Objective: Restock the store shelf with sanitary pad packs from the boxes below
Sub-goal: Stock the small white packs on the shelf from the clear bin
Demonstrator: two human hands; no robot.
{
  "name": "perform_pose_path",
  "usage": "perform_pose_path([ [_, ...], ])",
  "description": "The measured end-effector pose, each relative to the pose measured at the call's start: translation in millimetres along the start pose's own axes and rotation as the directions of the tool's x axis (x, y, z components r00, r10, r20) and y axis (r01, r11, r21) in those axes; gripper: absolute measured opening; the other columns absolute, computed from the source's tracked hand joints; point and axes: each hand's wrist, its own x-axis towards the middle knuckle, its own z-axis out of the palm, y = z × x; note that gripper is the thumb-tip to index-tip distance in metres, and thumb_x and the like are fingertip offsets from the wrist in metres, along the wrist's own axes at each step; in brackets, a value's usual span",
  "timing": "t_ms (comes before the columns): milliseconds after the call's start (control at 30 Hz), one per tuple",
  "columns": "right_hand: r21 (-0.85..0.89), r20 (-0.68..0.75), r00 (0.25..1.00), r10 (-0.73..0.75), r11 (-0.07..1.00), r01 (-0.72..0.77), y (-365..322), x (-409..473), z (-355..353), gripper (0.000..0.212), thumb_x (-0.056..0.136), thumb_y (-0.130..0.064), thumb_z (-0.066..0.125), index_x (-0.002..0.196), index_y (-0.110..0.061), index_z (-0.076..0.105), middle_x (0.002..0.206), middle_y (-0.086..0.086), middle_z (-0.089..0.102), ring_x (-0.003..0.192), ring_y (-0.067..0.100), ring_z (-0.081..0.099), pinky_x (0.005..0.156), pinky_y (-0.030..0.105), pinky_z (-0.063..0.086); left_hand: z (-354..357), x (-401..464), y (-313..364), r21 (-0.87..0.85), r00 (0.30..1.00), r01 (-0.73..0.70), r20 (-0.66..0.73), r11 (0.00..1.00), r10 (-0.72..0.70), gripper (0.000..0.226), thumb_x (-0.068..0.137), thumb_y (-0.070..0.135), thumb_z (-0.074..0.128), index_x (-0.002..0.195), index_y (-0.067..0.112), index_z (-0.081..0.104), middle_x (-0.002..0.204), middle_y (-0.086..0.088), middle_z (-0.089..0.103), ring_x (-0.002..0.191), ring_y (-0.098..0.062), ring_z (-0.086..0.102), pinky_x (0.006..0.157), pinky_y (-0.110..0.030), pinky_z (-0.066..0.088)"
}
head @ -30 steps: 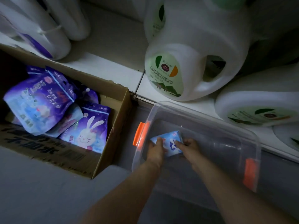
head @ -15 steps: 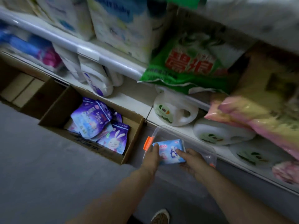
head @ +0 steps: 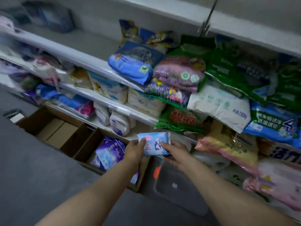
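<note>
Crowded shelves [head: 114, 105] rise beyond both hands, left hand [head: 134, 151] and right hand [head: 175, 154] gripping a pad pack [head: 154, 144], long axis left-right.

Both hands hold a light-blue pad pack [head: 154, 143] in front of the shelves: left hand [head: 134, 151] grips its left end, right hand [head: 175, 153] its right. Below, a cardboard box [head: 141, 170] holds purple packs [head: 110, 152]; a clear bin [head: 179, 190] sits beside it.
</note>
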Motion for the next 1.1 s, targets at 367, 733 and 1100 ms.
perform_pose_path([
  [367,0.104,0.060,0.944,-0.324,0.943,0.317,-162.4,-97.3,129.0,0.033,0.087,-0.030,0.077,0.115,-0.020,0.062,0.103,0.001,0.073,0.088,0.018,0.068,0.064,0.029,0.054,-143.4,-44.9,167.3,-0.088,0.946,-0.324,-0.057,0.942,0.320,0.023,0.098,0.031,0.062,0.118,0.021,0.057,0.109,-0.006,0.064,0.099,-0.022,0.065,0.094,-0.046,0.055],
  [733,0.088,0.111,0.866,-0.487,0.873,0.480,-284.5,-116.5,168.0,0.032,0.085,-0.023,0.079,0.111,-0.015,0.063,0.101,0.009,0.073,0.077,0.021,0.068,0.054,0.025,0.053,-182.9,-43.5,285.1,-0.077,0.843,-0.529,-0.165,0.845,0.513,0.019,0.092,0.033,0.070,0.105,0.020,0.066,0.102,-0.007,0.071,0.092,-0.024,0.067,0.087,-0.048,0.058],
  [1100,0.005,0.129,0.771,-0.624,0.778,0.628,-386.9,-89.6,188.0,0.037,0.077,-0.025,0.085,0.110,-0.018,0.068,0.098,0.004,0.078,0.089,0.025,0.073,0.078,0.039,0.061,-194.1,-14.3,378.7,-0.136,0.749,-0.661,-0.192,0.738,0.635,0.026,0.093,0.019,0.070,0.117,0.011,0.066,0.104,-0.007,0.071,0.081,-0.013,0.064,0.068,-0.029,0.048],
])
